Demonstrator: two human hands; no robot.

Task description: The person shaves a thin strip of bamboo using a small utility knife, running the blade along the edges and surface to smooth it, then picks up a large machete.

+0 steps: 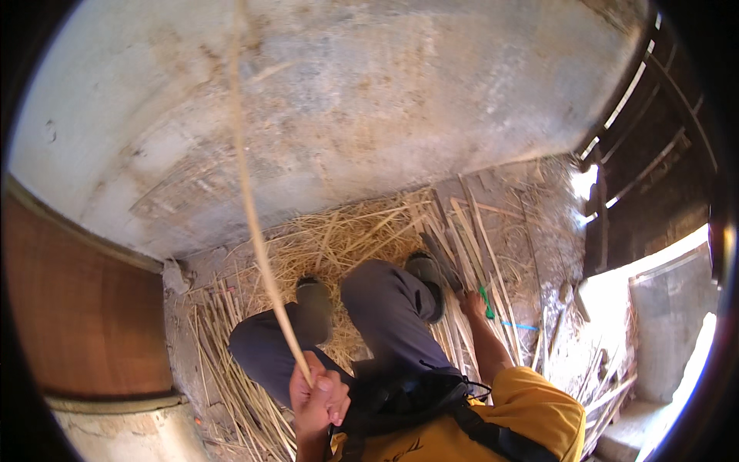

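Note:
My left hand (315, 396) is closed around the lower end of a long, pale strip of split bamboo or cane (258, 231), which rises in front of me toward the wall. Down by my right shoe, my right hand (473, 305) is closed on what looks like the handle of a knife with a long dark blade (442, 259); its handle is mostly hidden by the fingers. Beside that hand lies a bundle of long strips (489, 254), with a bright green band (486, 302) right next to my fingers.
Pale shavings (362, 239) cover the floor around my shoes. More strips (235, 369) lie in a pile at my left. A stained wall (346, 100) stands ahead, with a brown panel (85, 300) at the left and dark slatted boards (654, 154) at the right. A blue strap (519, 326) crosses the right-hand strips.

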